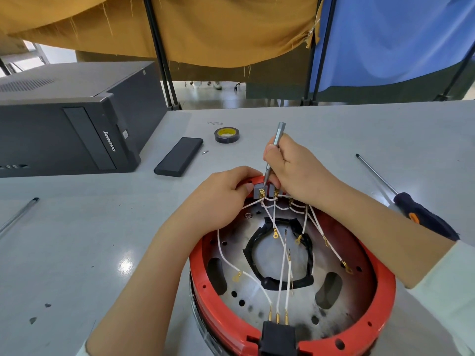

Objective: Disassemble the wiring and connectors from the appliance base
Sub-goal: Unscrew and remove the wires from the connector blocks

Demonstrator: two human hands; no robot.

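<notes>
While the appliance base is sitting on the surface, the left hand is gripping its grey connector block, steadying it as the right hand is pinching a slim screwdriver down onto a terminal.

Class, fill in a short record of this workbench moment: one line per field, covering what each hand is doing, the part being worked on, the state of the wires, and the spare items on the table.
Left hand: grips the far rim of the red appliance base, beside the grey terminal block
Right hand: holds a slim silver screwdriver, tip down at the terminal block
Wires: white wires fan from the block; several ring ends lie loose
Plug socket: black connector at the near rim, three wires attached
Spare items: tape roll, black case, large screwdriver, computer tower
</notes>
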